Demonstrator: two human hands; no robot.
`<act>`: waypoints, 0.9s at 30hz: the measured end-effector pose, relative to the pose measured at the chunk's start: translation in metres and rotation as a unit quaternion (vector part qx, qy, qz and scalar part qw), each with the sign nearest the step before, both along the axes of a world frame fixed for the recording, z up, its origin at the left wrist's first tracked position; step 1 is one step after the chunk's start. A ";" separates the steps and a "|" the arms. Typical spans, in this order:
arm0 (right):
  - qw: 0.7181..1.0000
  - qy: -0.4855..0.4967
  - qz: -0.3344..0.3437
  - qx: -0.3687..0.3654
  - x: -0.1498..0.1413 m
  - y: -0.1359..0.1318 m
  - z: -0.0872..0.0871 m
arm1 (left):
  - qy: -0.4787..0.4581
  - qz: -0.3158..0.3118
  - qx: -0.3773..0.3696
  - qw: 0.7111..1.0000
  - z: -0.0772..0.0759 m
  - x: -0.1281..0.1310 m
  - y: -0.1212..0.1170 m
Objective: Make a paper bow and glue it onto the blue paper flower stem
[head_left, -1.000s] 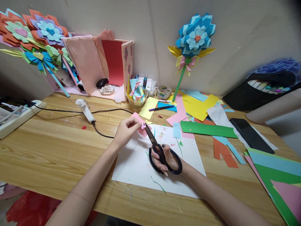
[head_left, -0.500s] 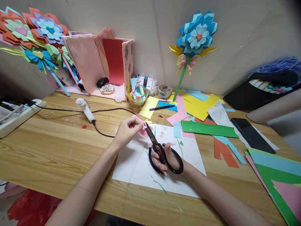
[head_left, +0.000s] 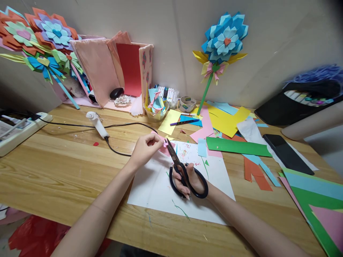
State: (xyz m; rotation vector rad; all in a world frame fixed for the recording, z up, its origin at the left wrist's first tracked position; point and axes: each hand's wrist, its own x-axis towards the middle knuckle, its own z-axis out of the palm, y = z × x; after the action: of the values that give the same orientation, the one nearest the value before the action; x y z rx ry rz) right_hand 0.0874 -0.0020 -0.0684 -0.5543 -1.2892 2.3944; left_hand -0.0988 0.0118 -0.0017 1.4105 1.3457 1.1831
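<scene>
Between the thumb and finger of my left hand (head_left: 148, 148) is pinched a small piece of pink paper (head_left: 165, 143). My right hand (head_left: 189, 180) is closed around the black handles of a pair of scissors (head_left: 174, 159), whose dark blades point up and left. The blade tips meet the pink piece just beyond my left fingertips. Beneath both hands lies a white sheet (head_left: 158, 192) with colored marks and tiny scraps on it. A larger piece of pink paper (head_left: 162, 150) lies behind the left fingertips, partly hidden.
Paper scraps, a green strip (head_left: 238, 147) and a phone (head_left: 288, 153) lie to the right. A glue gun (head_left: 97, 125) with its cord rests on the left. Behind stand a bowl of scraps (head_left: 156, 112), a tape roll (head_left: 187, 104) and a blue paper flower (head_left: 225, 39).
Both hands stay in nearly the same place. The scissor blades shift slightly at the small pink piece, and the view moves a little.
</scene>
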 end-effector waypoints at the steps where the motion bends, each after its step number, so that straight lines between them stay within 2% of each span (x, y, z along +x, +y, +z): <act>1: 1.000 0.001 -0.001 0.001 0.000 0.000 0.000 | 0.000 -0.002 0.001 1.000 0.000 0.000 0.000; 17: 1.000 0.010 -0.004 -0.002 0.000 -0.001 -0.004 | 0.022 -0.010 0.006 1.000 0.001 0.000 0.000; 27: 1.000 0.009 0.004 -0.014 -0.001 0.000 -0.001 | 0.016 -0.002 -0.006 1.000 0.000 -0.001 0.001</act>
State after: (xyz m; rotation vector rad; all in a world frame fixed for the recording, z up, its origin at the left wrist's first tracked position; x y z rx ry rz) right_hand 0.0861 -0.0021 -0.0695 -0.5367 -1.2538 2.4215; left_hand -0.0999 0.0128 -0.0019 1.4295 1.3693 1.1518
